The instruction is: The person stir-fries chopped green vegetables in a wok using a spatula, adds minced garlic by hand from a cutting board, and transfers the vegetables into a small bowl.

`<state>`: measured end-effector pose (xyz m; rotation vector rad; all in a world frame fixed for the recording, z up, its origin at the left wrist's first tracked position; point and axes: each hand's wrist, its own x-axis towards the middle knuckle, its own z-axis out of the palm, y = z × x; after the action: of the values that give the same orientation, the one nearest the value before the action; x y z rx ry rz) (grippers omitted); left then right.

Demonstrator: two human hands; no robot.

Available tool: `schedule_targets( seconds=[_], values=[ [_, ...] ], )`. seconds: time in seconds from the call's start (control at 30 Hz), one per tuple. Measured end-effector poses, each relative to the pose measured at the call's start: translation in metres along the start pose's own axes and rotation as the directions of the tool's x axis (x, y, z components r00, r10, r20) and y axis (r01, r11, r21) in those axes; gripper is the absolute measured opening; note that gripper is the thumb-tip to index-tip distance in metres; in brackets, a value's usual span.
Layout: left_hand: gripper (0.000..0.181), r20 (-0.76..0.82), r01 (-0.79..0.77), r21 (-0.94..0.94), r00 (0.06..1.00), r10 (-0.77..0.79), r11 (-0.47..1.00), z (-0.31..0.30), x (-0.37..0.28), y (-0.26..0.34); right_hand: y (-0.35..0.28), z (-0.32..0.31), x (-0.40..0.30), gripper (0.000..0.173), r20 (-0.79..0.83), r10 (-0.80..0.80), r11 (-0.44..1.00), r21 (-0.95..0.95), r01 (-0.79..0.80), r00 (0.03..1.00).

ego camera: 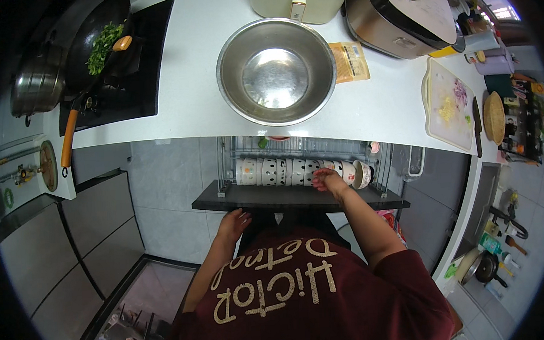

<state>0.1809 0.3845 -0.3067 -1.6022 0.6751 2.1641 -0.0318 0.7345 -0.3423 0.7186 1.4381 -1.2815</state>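
In the head view a pull-out wire drawer (298, 146) with a dark front panel (273, 200) stands open below the counter. A row of nested white bowls (274, 172), many with dark spots, lies on its side in the drawer. My right hand (330, 183) reaches over the panel, its fingers at the right half of the row; whether they touch a bowl is unclear. The rightmost bowl (363, 174) tilts away from the others. My left hand (234, 223) is beside the panel's near edge, its fingers slightly apart and nothing seen in it.
A steel basin (276, 73) sits on the white counter (189, 91) above the drawer. To the left, a wok (79, 55) with chopped greens rests on the black cooktop (139, 98). A cutting board (448, 105) and a knife (477, 127) lie at the right.
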Motion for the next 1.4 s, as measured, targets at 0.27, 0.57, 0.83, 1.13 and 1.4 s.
schedule_targets(
  seconds=[0.27,0.57,0.83,1.13,1.4],
  values=[
    [0.033,-0.061,0.007,0.152,0.998,0.002,0.988,-0.016,-0.012,-0.011,-0.014,0.017,0.036,0.024,-0.021,-0.011,0.999,0.040,0.012,1.000],
    [0.054,-0.229,0.035,0.189,0.973,0.009,0.981,-0.018,-0.028,0.001,-0.026,-0.001,0.072,0.032,-0.218,0.077,0.937,0.349,0.004,0.973],
    [0.010,-0.331,-0.273,0.401,0.847,0.417,0.874,-0.053,-0.013,0.003,-0.041,0.015,0.113,0.036,-0.130,0.087,0.943,0.329,-0.040,0.988],
    [0.034,0.151,-0.405,0.902,0.621,0.769,0.150,-0.011,-0.026,-0.007,-0.022,0.069,0.103,0.036,-0.043,0.054,0.973,0.228,-0.043,0.998],
    [0.045,0.401,-0.337,0.915,0.716,0.571,-0.220,0.002,-0.044,-0.001,-0.022,0.061,0.112,0.037,-0.083,0.045,0.961,0.277,-0.020,0.996]
  ],
)
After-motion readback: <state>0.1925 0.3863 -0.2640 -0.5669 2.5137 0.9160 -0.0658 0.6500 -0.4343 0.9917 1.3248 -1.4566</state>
